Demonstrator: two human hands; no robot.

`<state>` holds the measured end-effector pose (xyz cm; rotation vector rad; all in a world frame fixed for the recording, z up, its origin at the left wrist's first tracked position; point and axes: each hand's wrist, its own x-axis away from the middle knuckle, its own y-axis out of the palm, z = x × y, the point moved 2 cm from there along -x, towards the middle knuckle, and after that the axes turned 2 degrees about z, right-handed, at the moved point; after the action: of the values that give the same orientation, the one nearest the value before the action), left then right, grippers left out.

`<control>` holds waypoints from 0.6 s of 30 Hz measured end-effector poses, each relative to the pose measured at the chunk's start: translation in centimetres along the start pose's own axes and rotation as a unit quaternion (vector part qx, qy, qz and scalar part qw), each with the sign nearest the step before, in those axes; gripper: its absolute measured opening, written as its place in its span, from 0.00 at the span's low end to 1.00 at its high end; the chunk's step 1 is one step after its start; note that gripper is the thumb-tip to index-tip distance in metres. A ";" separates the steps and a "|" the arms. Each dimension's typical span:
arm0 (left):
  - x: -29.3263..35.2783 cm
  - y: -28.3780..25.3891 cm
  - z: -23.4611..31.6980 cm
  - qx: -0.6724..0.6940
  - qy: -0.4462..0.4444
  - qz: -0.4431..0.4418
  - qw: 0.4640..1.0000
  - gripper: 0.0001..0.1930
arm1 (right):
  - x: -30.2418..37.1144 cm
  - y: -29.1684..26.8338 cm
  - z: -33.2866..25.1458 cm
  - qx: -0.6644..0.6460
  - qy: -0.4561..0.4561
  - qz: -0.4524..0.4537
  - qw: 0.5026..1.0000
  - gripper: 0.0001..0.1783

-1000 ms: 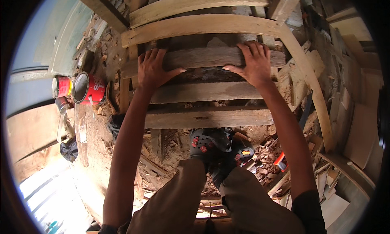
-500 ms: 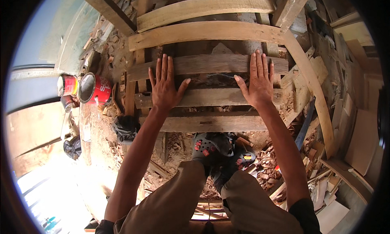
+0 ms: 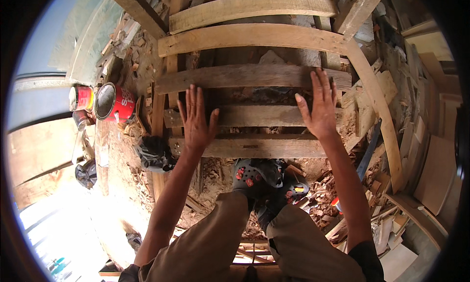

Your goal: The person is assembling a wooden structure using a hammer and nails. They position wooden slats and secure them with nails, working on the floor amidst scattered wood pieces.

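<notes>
In front of me a wooden frame carries several planks laid crosswise. My left hand (image 3: 197, 124), fingers stretched and palm down, is over the left part of a weathered middle plank (image 3: 259, 115). Its fingertips come close to the near edge of a darker plank (image 3: 240, 76) beyond. On the right, my right hand (image 3: 319, 108) is also open, its fingers over that dark plank and its palm nearer the middle one. Whether either palm presses on the wood I cannot tell. The nearest plank (image 3: 259, 148) lies below both hands. Neither hand holds anything.
Two lighter planks (image 3: 254, 36) cross the frame farther off, between upright posts (image 3: 360, 10). At left stand red cans (image 3: 113, 103) and a black plastic bag (image 3: 154, 154). A blue handsaw-like blade (image 3: 368, 152) leans at right. Wood scraps (image 3: 323, 199) litter the ground around my shoes.
My left hand has slid back toward me, its fingers leaving the dark plank. My right hand has shifted slightly right and nearer. The planks look unmoved; the view has shifted a little.
</notes>
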<state>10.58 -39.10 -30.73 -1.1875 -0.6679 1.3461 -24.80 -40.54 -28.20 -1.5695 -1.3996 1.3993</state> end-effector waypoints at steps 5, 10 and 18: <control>-4.2 -1.4 -3.6 -0.048 -0.012 0.039 0.998 0.45 | -2.2 -0.2 3.2 0.037 -0.005 0.048 0.998 0.44; -6.8 -1.8 -2.9 -0.079 -0.009 -0.003 0.997 0.46 | -2.2 -0.6 2.9 0.029 0.006 0.072 0.997 0.42; -6.1 -1.2 -8.2 0.054 -0.153 0.214 0.963 0.39 | -1.5 0.4 7.5 -0.182 0.269 0.227 0.918 0.34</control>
<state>17.41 -46.83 -30.73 -1.0808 -0.5603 1.9344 -31.60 -43.58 -30.08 -2.4146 -1.0244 0.8364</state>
